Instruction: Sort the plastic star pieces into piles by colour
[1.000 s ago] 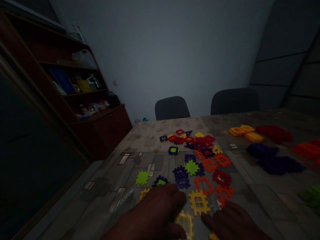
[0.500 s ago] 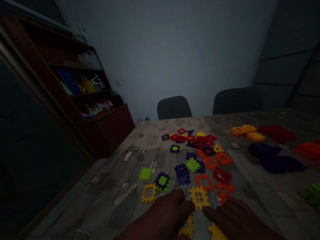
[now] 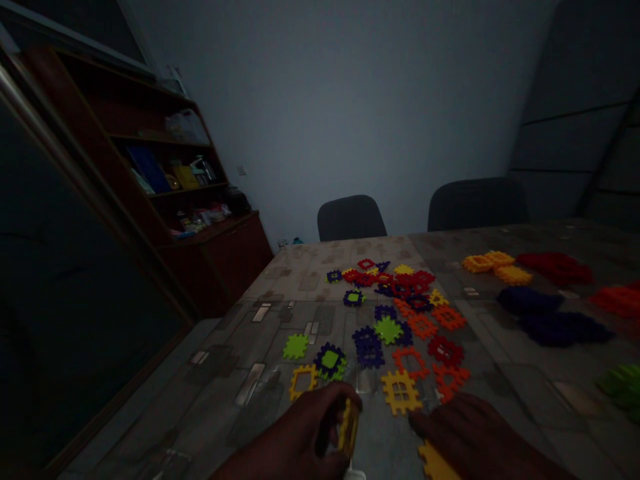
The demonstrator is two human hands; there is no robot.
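My left hand (image 3: 305, 433) is curled round a yellow toothed plastic tile (image 3: 347, 425), lifted on edge at the bottom middle. My right hand (image 3: 470, 437) lies palm down on the table beside it, fingers closed, over another yellow tile (image 3: 434, 461). Just beyond my fingers lie a yellow window tile (image 3: 400, 391), a yellow frame tile (image 3: 302, 380) and a purple tile with a green centre (image 3: 329, 360). Loose red, orange, purple and green tiles (image 3: 400, 313) are scattered further out.
Sorted piles lie at the right: yellow (image 3: 493, 267), red (image 3: 555, 267), purple (image 3: 547, 320), orange (image 3: 617, 300), green (image 3: 623, 387). Two dark chairs (image 3: 353, 217) stand at the patterned table's (image 3: 250, 373) far side. A wooden shelf unit (image 3: 170, 193) fills the left wall.
My left hand has drawn back and lifted a yellow tile off the table onto its edge. The view has shifted slightly. My right hand has barely moved.
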